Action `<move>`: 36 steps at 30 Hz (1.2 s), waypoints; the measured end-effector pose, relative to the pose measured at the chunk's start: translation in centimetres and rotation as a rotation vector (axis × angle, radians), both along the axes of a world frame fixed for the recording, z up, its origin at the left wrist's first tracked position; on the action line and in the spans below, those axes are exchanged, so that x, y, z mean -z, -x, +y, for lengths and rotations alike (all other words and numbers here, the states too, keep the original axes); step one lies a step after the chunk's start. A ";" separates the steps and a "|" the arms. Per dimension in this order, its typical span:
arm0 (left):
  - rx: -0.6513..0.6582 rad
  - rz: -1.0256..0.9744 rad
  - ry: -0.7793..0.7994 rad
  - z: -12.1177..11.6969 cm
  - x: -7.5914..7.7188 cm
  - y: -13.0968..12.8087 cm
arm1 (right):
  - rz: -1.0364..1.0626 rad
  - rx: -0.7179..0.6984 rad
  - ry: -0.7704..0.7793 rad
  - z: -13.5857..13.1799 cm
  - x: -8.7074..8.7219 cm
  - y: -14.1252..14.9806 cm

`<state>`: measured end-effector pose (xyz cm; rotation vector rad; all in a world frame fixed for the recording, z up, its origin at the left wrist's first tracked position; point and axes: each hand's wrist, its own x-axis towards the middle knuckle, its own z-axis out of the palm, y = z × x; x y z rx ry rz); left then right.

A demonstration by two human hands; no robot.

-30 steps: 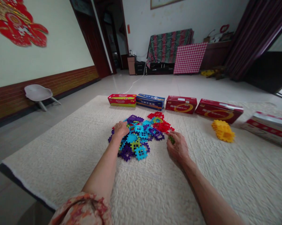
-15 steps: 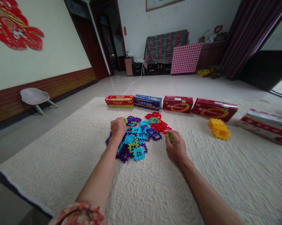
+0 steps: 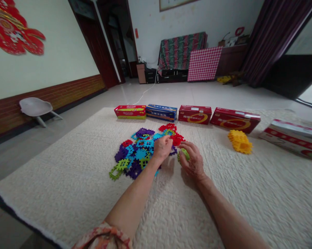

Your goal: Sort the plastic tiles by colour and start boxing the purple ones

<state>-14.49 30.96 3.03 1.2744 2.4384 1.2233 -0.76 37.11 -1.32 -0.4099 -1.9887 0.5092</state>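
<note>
My left hand (image 3: 162, 149) is closed, fingertips together, over the right side of a heap of toothed plastic interlocking pieces. What it pinches, if anything, is hidden by the fingers. My right hand (image 3: 193, 162) curls its fingers and thumb around a green toothed piece (image 3: 184, 155), low over the mat just right of the heap. Purple pieces (image 3: 121, 153), light-blue pieces (image 3: 141, 153) and green pieces (image 3: 116, 173) make up much of the heap. Red pieces (image 3: 177, 139) lie at its far right edge, beyond my fingertips.
Yellow pieces (image 3: 240, 141) stand grouped at the right. Behind is a row of boxes: a red-and-yellow box (image 3: 130, 112), a blue box (image 3: 161, 113), two dark red boxes (image 3: 194, 114) and a white-and-red box (image 3: 294, 138). A quilted beige mat (image 3: 75, 155) lies beneath everything.
My left hand has moved right from the heap's left side, close to my right hand, uncovering green, purple and red pieces there. My right hand still holds the green piece, nearly in place.
</note>
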 end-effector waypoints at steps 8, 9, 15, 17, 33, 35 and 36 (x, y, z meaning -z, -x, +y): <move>-0.292 0.300 0.222 -6.8 -1.1 11.3 | -0.288 -0.163 -0.067 0.0 -2.4 7.0; -0.312 0.311 0.263 -7.5 -0.9 12.3 | -0.352 -0.180 -0.066 0.4 -2.8 8.6; -0.335 0.291 0.467 -8.3 0.2 15.3 | -0.602 -0.227 -0.104 2.3 -3.5 17.1; -0.315 0.269 0.497 -7.6 0.4 15.5 | -0.627 -0.265 -0.145 2.8 -3.1 18.6; -0.390 0.196 0.588 -5.9 0.8 14.0 | -0.733 -0.272 -0.194 4.1 -2.0 20.9; -0.414 0.173 0.562 -5.9 0.9 14.2 | -0.716 -0.239 -0.183 4.0 -2.0 20.8; -0.419 0.165 0.549 -5.9 0.8 14.4 | -0.708 -0.222 -0.176 4.0 -2.1 20.7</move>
